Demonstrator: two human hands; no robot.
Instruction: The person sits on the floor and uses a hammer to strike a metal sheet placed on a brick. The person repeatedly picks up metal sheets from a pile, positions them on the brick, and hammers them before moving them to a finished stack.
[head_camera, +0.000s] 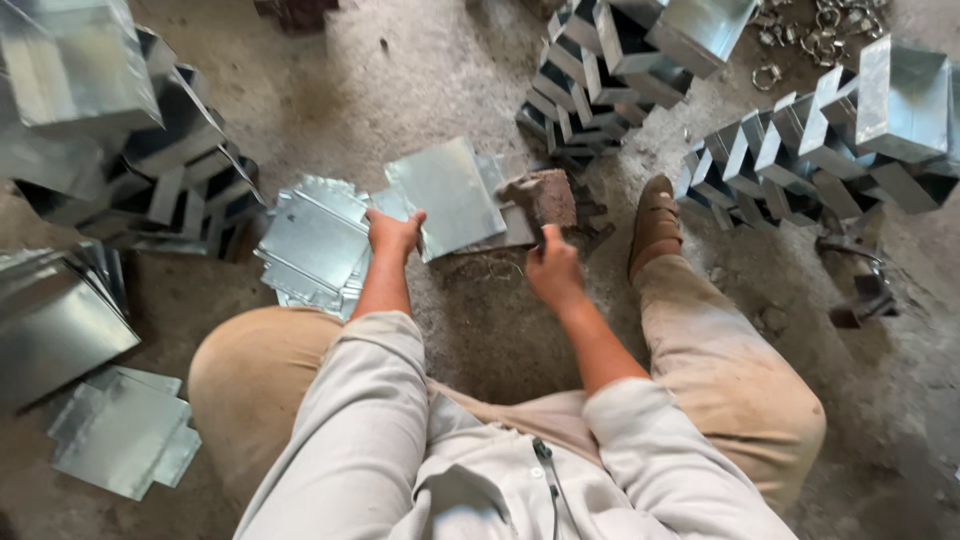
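Observation:
I sit on a dirt floor with my legs spread. My left hand (393, 233) grips the near edge of a flat cut sheet of shiny metal (447, 192) that lies tilted on the ground ahead. My right hand (553, 266) is closed around something small, its thumb up, just below a reddish-brown brick (541, 197); what it holds is hidden. Left of the held sheet lies a stack of similar cut metal sheets (312, 243).
Rows of folded metal box shapes stand at the top centre (610, 60) and right (820, 150). More bent metal is piled at the left (120, 130), with flat sheets at the lower left (125, 430). My sandalled foot (654, 222) rests by the brick. Metal rings (820, 35) lie at the top right.

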